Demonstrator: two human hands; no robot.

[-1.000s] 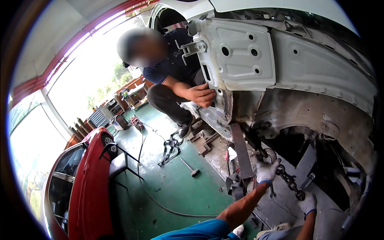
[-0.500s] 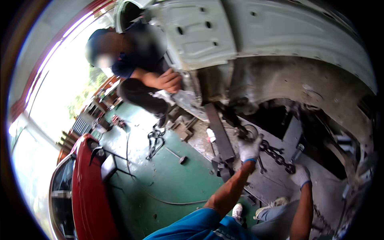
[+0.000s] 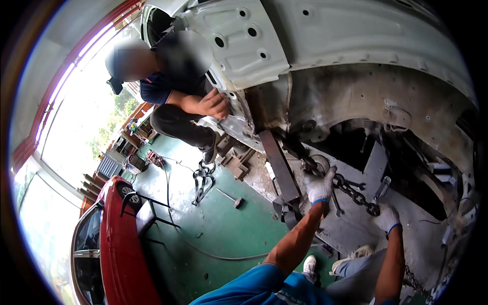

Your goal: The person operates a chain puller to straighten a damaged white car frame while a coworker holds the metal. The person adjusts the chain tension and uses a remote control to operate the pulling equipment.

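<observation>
A heavy dark steel chain [image 3: 351, 192] runs between my two hands, beside the stripped car body. My left hand [image 3: 319, 187], in a white knit glove, is closed around its upper end, just below a thick metal ring [image 3: 321, 161]; the thumb points up. Lower right, my right hand [image 3: 387, 218], gloved too, grips the other end near the last visible links; its fingertips are partly hidden. Left of my left hand, a rusty rectangular steel bar [image 3: 280, 168] slants down from the body. Wrenches [image 3: 336, 204] lie close to the chain on a grey metal platform [image 3: 351, 229].
A co-worker's hand [image 3: 214, 104] rests near the pale car body [image 3: 356, 35] at upper left. On the green floor [image 3: 223, 234] are a hammer [image 3: 235, 201], a black strap [image 3: 202, 180] and a cable. A red car [image 3: 119, 244] and a chair [image 3: 146, 216] stand left.
The whole view has shifted slightly and become sharper. Both my hands keep their hold on the chain, almost in the same place. The co-worker's head has turned a little.
</observation>
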